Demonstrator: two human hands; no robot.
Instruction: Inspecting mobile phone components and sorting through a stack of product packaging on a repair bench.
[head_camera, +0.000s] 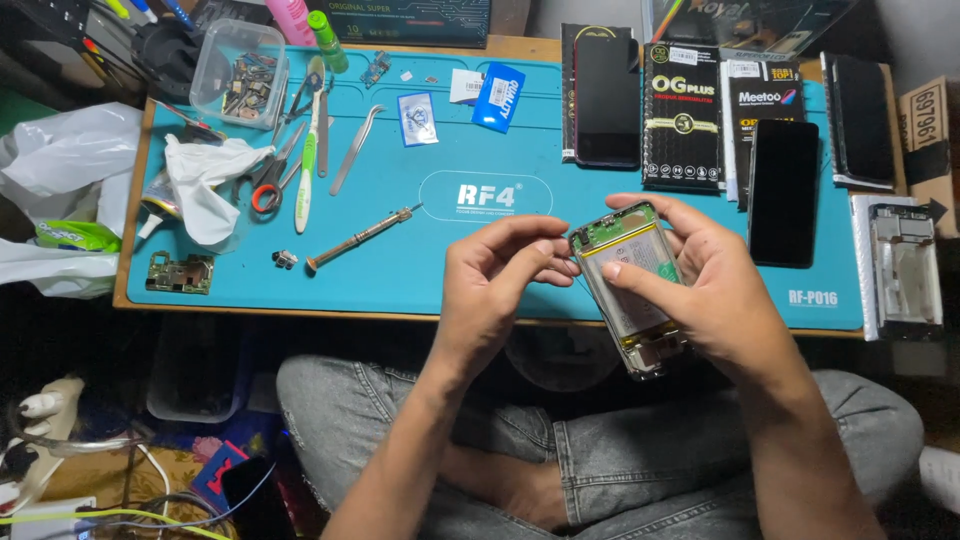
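Observation:
An opened phone (630, 285) with its back off shows a pale battery and a green circuit strip at the top. My right hand (715, 290) grips it from the right, thumb lying across the battery. My left hand (495, 280) is at the phone's upper left corner, fingertips pinched against its edge. Both hands hover over the front edge of a blue work mat (400, 200) on a low wooden table. I sit cross-legged in grey jeans below it.
On the mat lie a screwdriver (360, 238), tweezers (355, 148), scissors (270, 180), a toothbrush (310, 150), a small circuit board (180, 272) and crumpled white tissue (205, 180). A clear parts box (238, 72) stands at the back left. Dark phones (783, 192) and screen-protector packs (683, 115) lie right.

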